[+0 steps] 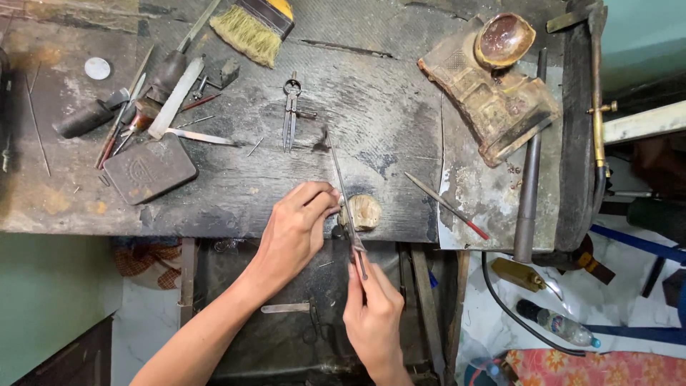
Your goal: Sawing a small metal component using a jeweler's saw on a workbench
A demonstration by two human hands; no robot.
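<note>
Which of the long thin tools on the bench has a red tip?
The thin rod lying right of the wooden peg. Its lower end is red; the file in the right hand and the dividers are plain metal.

Needle file (346, 200): long, thin, dark metal rod, lying slantwise, its handle end gripped in the fingers of the right hand (375, 314), its tip pointing away beyond the left hand (296, 229).

Bench peg (363, 212): small, pale, rounded wooden block at the tabletop (236, 193) edge, just right of the left hand's fingertips, crossed by the file. Any piece pinched at the fingertips is too small to tell.
</note>
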